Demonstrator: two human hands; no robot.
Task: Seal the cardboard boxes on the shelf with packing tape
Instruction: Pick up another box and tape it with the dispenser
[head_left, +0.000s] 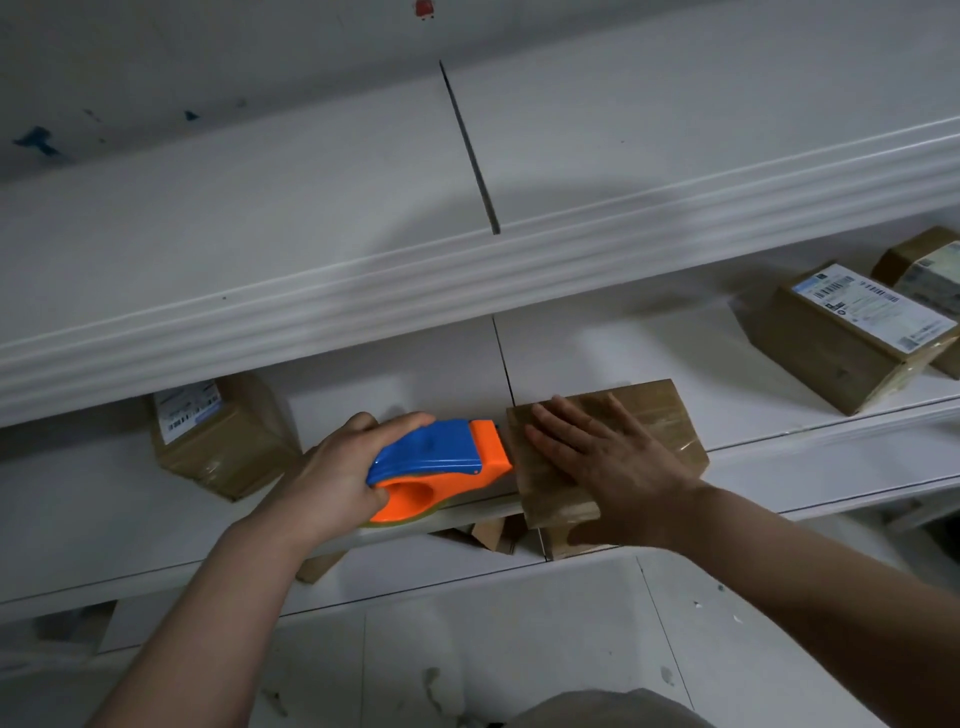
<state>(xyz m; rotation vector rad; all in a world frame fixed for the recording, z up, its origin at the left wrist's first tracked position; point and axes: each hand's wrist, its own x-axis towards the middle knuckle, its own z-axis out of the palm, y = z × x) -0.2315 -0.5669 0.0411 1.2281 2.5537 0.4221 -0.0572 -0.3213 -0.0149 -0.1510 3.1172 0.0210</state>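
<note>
Gripping tape dispenser (441, 462) in left hand (332, 467) at box (667, 413) edge, bracing with flat right hand (608, 457); cut probably due next.

The bare left forearm (234, 571) enters from 7 o'clock and reaches toward 1 o'clock. The left hand (337, 467) shows its back, its fingers curled round a tape dispenser (441, 457), which sticks out of the grip toward 3 o'clock. The bare right forearm (779, 545) comes in from 4 o'clock, aimed at 10 o'clock. The right hand (597, 457) lies flat, palm down, on a box (649, 410), its fingers straight and slightly spread toward 10 o'clock and its thumb toward 12. The hands are near each other but apart.
</note>
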